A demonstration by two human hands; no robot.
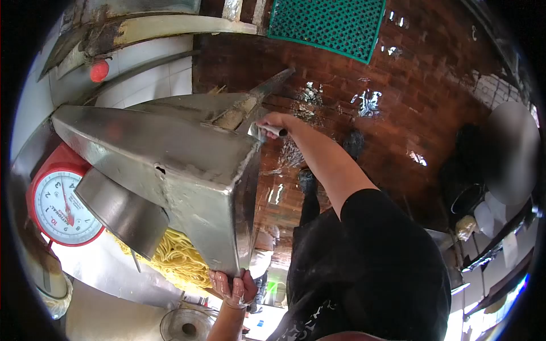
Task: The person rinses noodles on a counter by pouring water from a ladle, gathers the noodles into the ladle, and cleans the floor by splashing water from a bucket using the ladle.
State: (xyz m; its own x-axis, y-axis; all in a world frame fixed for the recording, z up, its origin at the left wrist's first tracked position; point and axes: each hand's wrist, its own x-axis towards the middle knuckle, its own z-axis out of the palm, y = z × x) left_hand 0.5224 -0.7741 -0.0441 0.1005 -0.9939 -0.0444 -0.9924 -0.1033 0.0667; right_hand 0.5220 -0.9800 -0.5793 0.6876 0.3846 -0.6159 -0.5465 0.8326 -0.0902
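Note:
My right hand point(274, 124) is closed on a scraper point(281, 132) with a rounded handle end. Its metal blade is against the corner of a large stainless-steel housing point(193, 153), beside a crusted, floury bracket point(233, 116). Low on the housing, my left hand point(234, 288) has its fingers curled on the bottom edge, with whitish residue on the skin. A heap of yellow noodles point(179, 258) lies under the housing near that hand. The noodles are partly hidden by a curved metal pan point(128, 216).
A red dial scale point(67, 207) stands at the left. Wet brick-coloured floor point(409, 102) spreads on the upper right, with a green perforated mat point(327, 25). A red ball point(99, 71) hangs near the tiled wall. A person's blurred shape point(509, 153) is at the far right.

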